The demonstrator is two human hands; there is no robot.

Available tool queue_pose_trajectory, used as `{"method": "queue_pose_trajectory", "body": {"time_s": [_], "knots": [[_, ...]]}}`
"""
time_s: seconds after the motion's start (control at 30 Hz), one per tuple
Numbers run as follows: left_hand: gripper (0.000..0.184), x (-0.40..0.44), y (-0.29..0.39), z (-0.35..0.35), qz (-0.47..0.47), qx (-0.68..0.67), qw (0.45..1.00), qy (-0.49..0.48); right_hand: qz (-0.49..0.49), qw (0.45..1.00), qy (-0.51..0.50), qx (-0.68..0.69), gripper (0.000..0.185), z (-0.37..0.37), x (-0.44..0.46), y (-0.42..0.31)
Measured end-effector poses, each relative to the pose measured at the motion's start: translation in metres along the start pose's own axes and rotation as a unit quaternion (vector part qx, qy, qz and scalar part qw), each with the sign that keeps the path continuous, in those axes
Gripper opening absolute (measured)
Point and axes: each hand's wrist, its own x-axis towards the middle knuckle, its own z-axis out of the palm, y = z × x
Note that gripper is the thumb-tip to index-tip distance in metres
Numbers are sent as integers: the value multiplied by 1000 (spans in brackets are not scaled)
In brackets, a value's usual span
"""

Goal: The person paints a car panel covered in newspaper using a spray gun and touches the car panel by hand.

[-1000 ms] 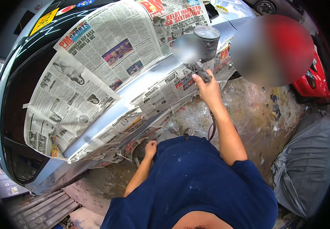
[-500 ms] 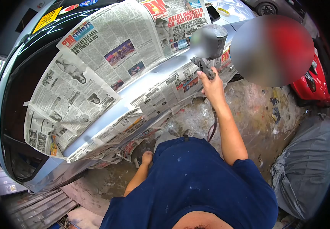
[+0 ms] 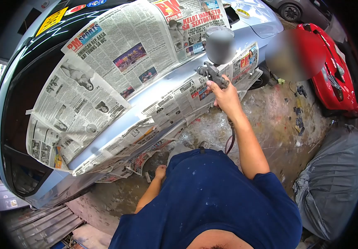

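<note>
My right hand (image 3: pixel 228 99) is wrapped round the handle of a dark spray gun (image 3: pixel 213 75), held just over the silvery car panel (image 3: pixel 154 89). The gun's cup (image 3: pixel 220 43) stands on top, its middle blurred. From below the handle hangs a dark hose (image 3: pixel 231 139). Newspaper sheets (image 3: pixel 145 45) cover the car's window area above the bare strip, and more newspaper (image 3: pixel 174 106) covers the side below it. Low beside my dark blue shirt, my left hand (image 3: pixel 160 171) is closed; whatever is in it, if anything, I cannot make out.
A red car part or car front (image 3: pixel 338 74) stands at the right, partly behind a blurred patch. Below it lies a grey cover (image 3: pixel 332 182) over something bulky. The stained concrete floor (image 3: pixel 270 120) carries dark scraps. Corrugated metal sheets (image 3: pixel 46 226) lie at lower left.
My right hand and the spray gun have shifted a little left along the panel. The gun's angle has changed slightly. My left hand stays about where it was.
</note>
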Motion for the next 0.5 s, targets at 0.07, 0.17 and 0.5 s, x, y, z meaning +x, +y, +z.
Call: {"method": "queue_pose_trajectory", "body": {"time_s": [0.07,0.17,0.5], "knots": [[29,0,2,0,-12,-15,1000,-15,-9,1000,-7,22,46,0,2,0],[29,1,3,0,-24,-30,999,-31,-21,999,5,33,44,1,8,1],[29,-4,7,-1,-15,-23,999,-23,-37,996,75,-15,44,0,16,4]]}}
